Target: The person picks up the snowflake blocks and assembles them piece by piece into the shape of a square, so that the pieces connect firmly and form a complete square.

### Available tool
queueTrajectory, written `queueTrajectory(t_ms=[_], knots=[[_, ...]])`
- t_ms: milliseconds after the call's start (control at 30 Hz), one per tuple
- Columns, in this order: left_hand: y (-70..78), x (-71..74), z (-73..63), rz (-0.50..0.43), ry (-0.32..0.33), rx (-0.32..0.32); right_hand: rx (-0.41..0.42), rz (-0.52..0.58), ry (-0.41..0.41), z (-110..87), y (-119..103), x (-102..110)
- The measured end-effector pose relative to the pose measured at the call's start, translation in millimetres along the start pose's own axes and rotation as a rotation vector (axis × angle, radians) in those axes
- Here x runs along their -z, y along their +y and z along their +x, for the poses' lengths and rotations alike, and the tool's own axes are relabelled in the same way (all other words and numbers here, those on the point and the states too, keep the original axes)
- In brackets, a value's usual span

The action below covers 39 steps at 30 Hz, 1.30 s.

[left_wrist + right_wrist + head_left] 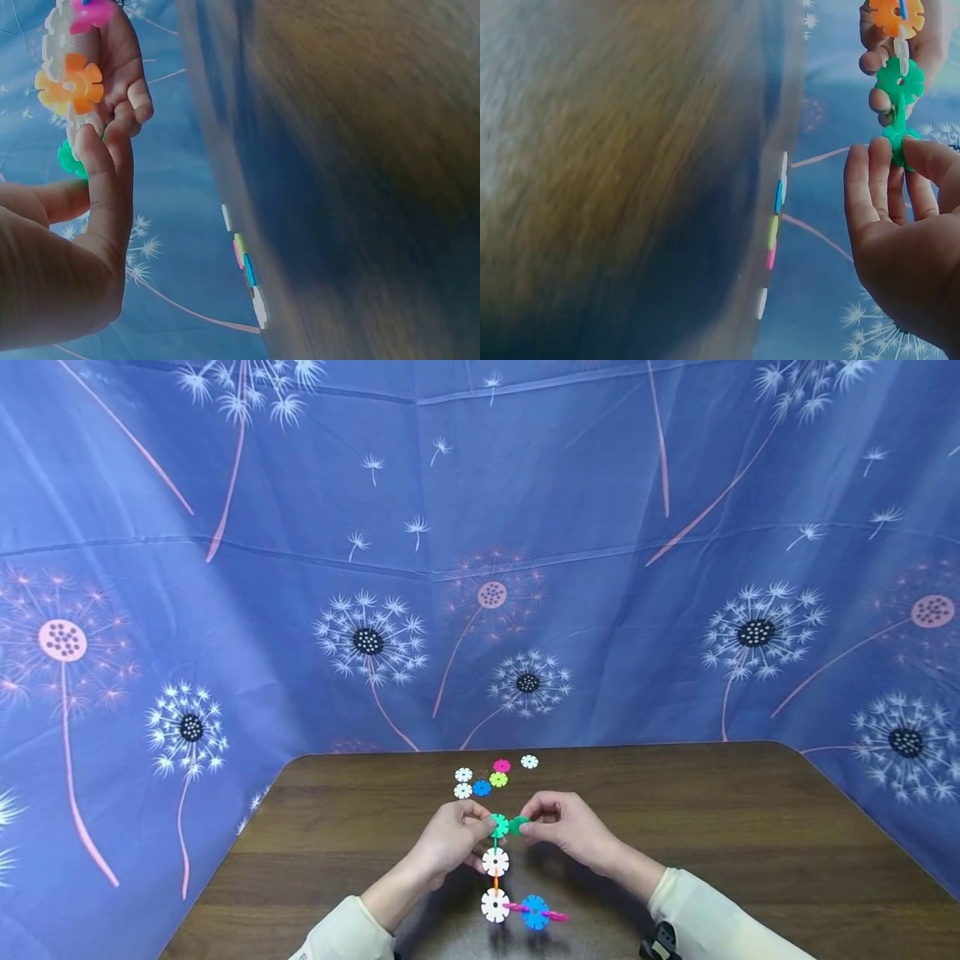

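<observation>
A chain of slotted plastic snowflake discs is held above the table. It has a green disc (500, 825) at its top, then white discs (495, 862) with an orange disc (79, 84) between them, and a sideways branch with a blue disc (535, 912) between pink ones. My left hand (453, 839) pinches the top green disc between thumb and fingers. Between its thumb and fingertips, my right hand (566, 827) grips another green disc (900, 142), which touches the chain's green end. Whether their slots are fully engaged, I cannot tell.
Loose discs lie farther back on the brown wooden table (712, 827): white (529, 762), pink (502, 766), yellow-green (498, 779), blue (482, 787) and two more white ones (463, 791) at left. A blue dandelion-print cloth (600, 568) hangs behind the table.
</observation>
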<state>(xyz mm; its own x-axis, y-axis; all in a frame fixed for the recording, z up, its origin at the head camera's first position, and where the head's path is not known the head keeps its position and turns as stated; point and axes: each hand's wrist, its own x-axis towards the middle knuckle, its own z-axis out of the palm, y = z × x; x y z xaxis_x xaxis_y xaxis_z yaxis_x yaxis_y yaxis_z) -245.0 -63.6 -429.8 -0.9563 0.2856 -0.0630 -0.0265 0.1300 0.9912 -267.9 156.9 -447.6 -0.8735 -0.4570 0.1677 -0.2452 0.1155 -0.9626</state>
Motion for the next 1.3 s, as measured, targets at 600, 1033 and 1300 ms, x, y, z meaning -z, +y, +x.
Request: queueTrajectory(t_ms=[600, 1033, 1300], knots=[[1.8, -0.9, -5.5, -0.024, 0.002, -0.007, 0.068, -0.218, 0.065, 1.8, -1.5, -8.5], [3.4, -6.9, -6.2, -0.054, 0.009, -0.023, 0.039, -0.175, 0.083, -0.3, 1.5, -7.3], [5.5, -10.8, -7.0, -0.040, 0.012, -0.008, 0.062, -0.157, 0.090, -2.7, 2.1, -10.1]])
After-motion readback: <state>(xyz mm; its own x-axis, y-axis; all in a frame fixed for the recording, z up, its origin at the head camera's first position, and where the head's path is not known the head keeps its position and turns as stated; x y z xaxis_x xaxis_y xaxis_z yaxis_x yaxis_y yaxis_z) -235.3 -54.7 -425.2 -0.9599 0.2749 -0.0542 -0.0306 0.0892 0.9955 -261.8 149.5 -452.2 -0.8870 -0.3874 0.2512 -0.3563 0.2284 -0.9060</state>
